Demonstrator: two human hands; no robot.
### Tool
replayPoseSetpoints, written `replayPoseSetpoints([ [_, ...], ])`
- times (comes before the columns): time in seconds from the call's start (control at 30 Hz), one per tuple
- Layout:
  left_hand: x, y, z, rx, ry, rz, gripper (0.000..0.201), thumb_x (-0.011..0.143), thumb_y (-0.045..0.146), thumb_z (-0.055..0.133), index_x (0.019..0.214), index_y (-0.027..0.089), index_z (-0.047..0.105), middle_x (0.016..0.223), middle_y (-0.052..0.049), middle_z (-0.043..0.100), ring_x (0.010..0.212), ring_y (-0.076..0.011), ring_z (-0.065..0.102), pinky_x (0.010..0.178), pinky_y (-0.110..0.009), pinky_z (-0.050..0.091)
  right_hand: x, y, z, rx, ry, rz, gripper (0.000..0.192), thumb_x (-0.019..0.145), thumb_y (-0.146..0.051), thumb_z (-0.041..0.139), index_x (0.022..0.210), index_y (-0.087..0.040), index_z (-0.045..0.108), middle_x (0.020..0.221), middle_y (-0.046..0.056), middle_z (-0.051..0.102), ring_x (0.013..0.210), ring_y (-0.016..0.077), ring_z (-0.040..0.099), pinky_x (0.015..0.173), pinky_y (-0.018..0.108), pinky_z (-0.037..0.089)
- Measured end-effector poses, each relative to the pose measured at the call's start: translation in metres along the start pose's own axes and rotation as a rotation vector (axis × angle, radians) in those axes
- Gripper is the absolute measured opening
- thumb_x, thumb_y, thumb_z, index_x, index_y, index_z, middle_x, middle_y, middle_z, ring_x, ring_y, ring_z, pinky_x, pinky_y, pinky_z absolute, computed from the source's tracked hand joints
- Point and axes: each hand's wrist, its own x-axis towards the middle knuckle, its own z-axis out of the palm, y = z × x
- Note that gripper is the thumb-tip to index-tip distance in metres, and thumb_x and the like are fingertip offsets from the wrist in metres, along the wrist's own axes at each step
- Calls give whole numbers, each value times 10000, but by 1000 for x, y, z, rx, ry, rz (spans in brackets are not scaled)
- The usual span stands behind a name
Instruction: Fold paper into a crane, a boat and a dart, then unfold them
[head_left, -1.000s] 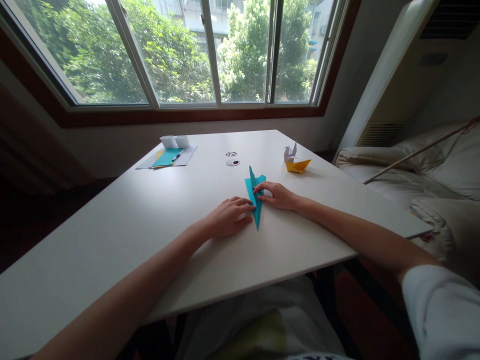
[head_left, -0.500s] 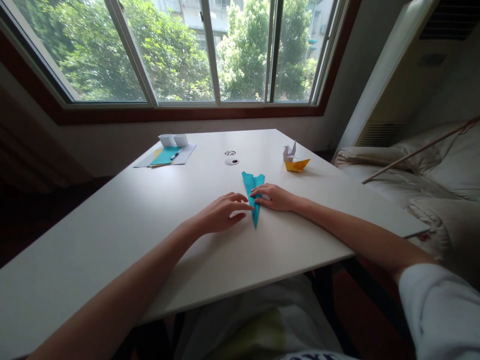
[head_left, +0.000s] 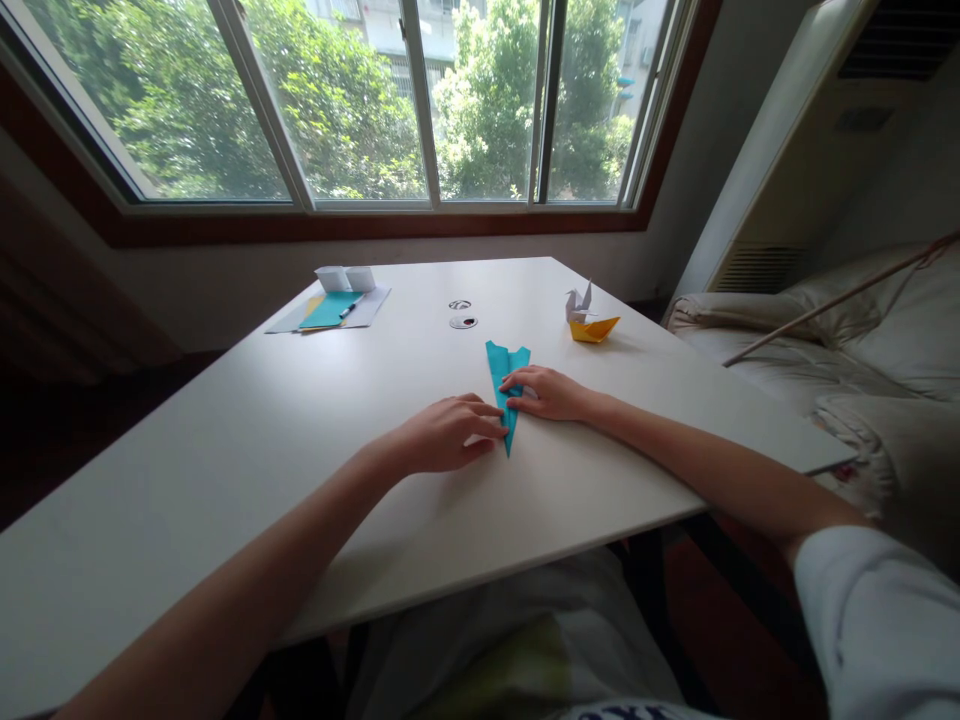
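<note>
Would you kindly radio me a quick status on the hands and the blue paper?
Left hand at near end of blue paper, right hand on its right side. Paper folded, narrow tip nearest camera. Yellow boat, white bird farther off, right.

Head camera looks down over the table (head_left: 225, 430); it faces the window (head_left: 360, 110).

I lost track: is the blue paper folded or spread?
Folded: the blue paper tapers to a sharp near tip and has a notched far end.
</note>
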Motion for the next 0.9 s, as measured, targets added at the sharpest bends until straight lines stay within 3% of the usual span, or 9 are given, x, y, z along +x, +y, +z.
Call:
replayPoseSetpoints([
  [0.13, -1, 2, -4, 66, -44, 13, 224, 821, 214, 518, 983, 277, 659, 1155, -28, 605, 1006, -204, 556, 843, -304, 429, 0, 0, 0, 2, -9, 3, 275, 824, -345, 528, 1046, -212, 621, 1051, 64, 647, 1029, 201, 563, 878, 328, 432],
  [0.53, -2, 9, -7, -24, -86, 16, 206, 818, 240, 547, 959, 308, 681, 1072, -15, 648, 1006, -202, 566, 818, -279, 430, 0, 1, -1, -22, -19, 17, 285, 826, -353, 526, 1063, -220, 613, 1054, 61, 645, 1043, 204, 554, 878, 330, 431],
  [0.8, 2, 10, -2, -46, 8, -45, 222, 858, 256, 480, 997, 229, 650, 1017, -58, 660, 965, -195, 593, 830, -284, 439, 0, 1, -2, -96, -11, -31, 318, 851, -370, 489, 1099, -208, 602, 1046, 81, 637, 1001, 211, 558, 870, 346, 432],
  [0.9, 3, 9, 2, -46, 5, -27, 214, 857, 244, 477, 977, 225, 653, 998, -63, 666, 965, -199, 596, 843, -289, 436, -1, 1, -3, -182, -21, -81, 350, 881, -373, 432, 1169, -232, 574, 1185, 99, 575, 1108, 235, 502, 945, 404, 373],
])
